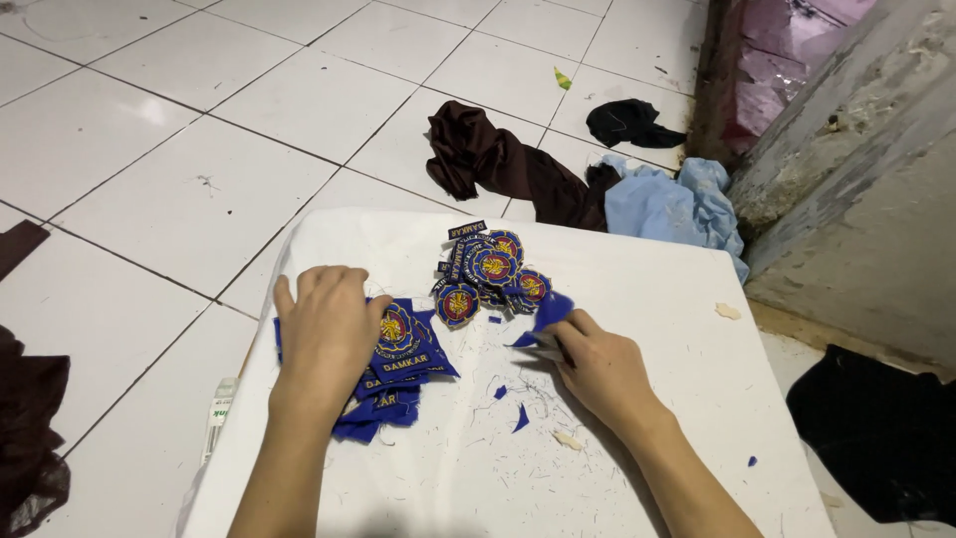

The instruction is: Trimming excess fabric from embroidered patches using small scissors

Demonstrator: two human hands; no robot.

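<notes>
The left hand (327,334) lies flat, fingers spread, on a stack of blue uncut patches (398,374) at the left of the white surface (647,299); it presses rather than grips. The right hand (597,364) has its grip closed on a blue scrap (550,311) and, it seems, a small tool beneath the fingers, though what that tool is cannot be told. Trimmed round badges (493,274) sit in a loose pile just beyond both hands.

Risks, as a judgement: the pile is loose and overlapping, so a sweep of the right wrist could scatter it. Blue offcuts (520,418) and threads litter the surface and could get mixed in with finished pieces. If a blade is in that right hand, the fingers pinching the scrap sit close to it. The stack could slide if the left hand lifts.
</notes>
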